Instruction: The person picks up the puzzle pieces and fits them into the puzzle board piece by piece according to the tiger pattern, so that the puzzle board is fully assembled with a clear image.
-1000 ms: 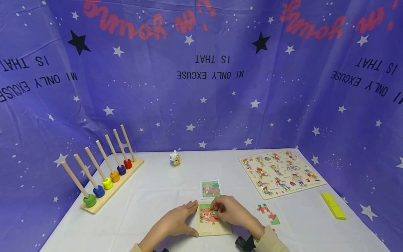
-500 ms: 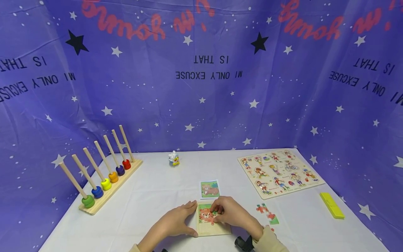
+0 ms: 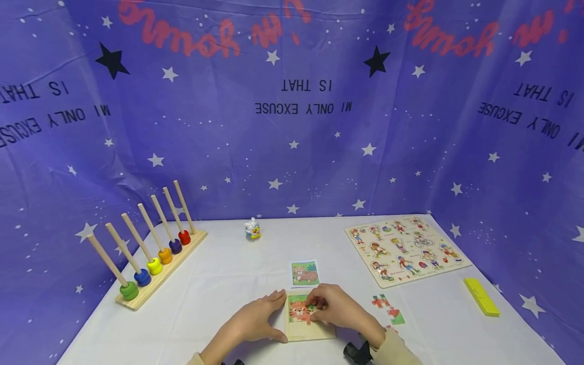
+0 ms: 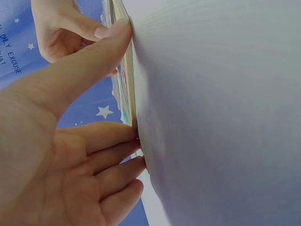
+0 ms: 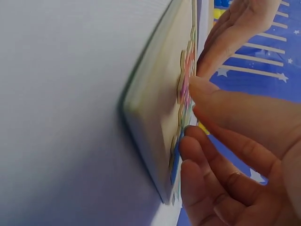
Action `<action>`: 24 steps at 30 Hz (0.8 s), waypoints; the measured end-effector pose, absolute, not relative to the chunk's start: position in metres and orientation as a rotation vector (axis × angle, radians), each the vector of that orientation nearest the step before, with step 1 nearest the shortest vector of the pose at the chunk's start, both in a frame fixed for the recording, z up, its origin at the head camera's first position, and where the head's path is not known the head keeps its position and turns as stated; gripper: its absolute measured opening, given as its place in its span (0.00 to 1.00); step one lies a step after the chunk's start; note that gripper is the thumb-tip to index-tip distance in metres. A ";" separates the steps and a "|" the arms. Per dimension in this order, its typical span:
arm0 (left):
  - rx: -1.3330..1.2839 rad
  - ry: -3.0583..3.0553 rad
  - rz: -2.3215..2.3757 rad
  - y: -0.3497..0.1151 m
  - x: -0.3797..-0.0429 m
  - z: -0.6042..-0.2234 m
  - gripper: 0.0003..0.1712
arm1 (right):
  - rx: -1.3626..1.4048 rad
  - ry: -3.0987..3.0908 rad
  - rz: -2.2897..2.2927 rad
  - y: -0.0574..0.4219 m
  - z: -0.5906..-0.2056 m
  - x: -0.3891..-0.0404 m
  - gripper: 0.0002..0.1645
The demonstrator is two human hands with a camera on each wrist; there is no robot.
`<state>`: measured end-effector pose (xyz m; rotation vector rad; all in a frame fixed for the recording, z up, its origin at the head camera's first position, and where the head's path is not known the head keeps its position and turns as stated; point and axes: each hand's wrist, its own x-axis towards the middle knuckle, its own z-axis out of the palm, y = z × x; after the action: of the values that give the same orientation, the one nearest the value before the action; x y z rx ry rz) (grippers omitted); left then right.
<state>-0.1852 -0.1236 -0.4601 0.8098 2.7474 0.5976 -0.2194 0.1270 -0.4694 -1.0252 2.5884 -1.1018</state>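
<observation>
Where hands (image 3: 261,319) meet puzzle board (image 3: 315,332), left at edge, right (image 3: 338,305) apparently pinching piece (image 5: 183,76).

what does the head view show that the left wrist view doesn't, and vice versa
Only the head view shows the peg stacker, the sports puzzle board, the yellow object and the loose puzzle pieces. Only the left wrist view shows the palm side of the left hand. Both show that hand, the right hand, the square board and the starry backdrop.
</observation>
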 end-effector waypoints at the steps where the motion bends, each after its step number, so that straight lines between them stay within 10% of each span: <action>1: 0.811 2.747 0.597 -0.123 -0.185 -0.460 0.57 | -1.035 2.584 -1.107 0.129 -0.469 -0.219 0.14; 24: 0.815 2.754 0.602 -0.123 -0.185 -0.461 0.58 | -0.964 2.738 -1.092 0.215 -0.466 -0.219 0.16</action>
<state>-0.1850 -0.1232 -0.4608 0.8145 2.7536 0.6021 -0.2189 0.2152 -0.4659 -0.9636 2.7379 -1.0925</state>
